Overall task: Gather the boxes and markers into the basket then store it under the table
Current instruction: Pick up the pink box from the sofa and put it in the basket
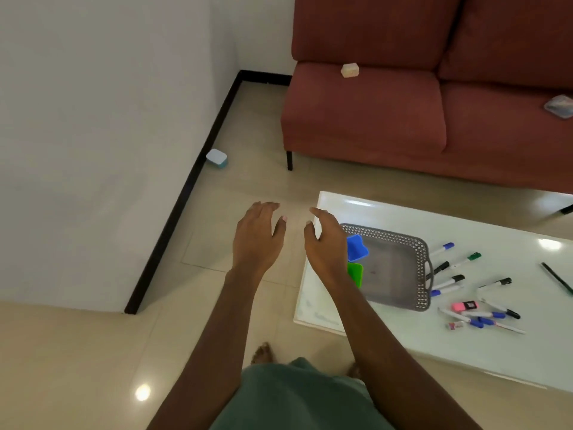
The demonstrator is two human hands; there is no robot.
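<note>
White table [387,212] carrying a grey basket [400,240] near its left edge, markers [446,282] lying beside; left hand [255,240] and right hand [325,246] hovering open, empty; no writing legible.

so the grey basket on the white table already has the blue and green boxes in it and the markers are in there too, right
Not quite. The head view shows the blue box and green box inside the grey basket on the white table, but the markers lie loose on the table beside it.

Red sofa [403,119], small beige object [350,70] on its seat, black skirting [186,193], tiled floor [93,352]
</note>
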